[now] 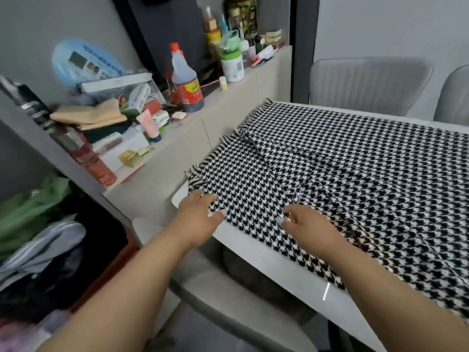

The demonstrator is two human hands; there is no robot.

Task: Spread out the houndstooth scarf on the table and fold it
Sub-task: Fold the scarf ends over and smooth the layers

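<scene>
Houndstooth scarf (342,161) lies spread over the white table (299,280), covering most of the top and running out of frame to the right. Fringe edge is at the left end, hanging just past the table's left edge. A few creases run diagonally through the middle; fabric isn't flat yet. Near edge lies just inside the table's near edge.

Left hand (198,217) is at the near-left corner of the scarf, fingers together on the corner fabric; looks like a pinch, though I can't tell for sure. Right hand (307,224) sits on the near edge, just right of the left hand, fingers curled and gathered on a small bunch of cloth there.

Cluttered ledge (228,107) to the left, sauce bottle (186,82) on it. Grey chair (368,85) beyond the far side.
</scene>
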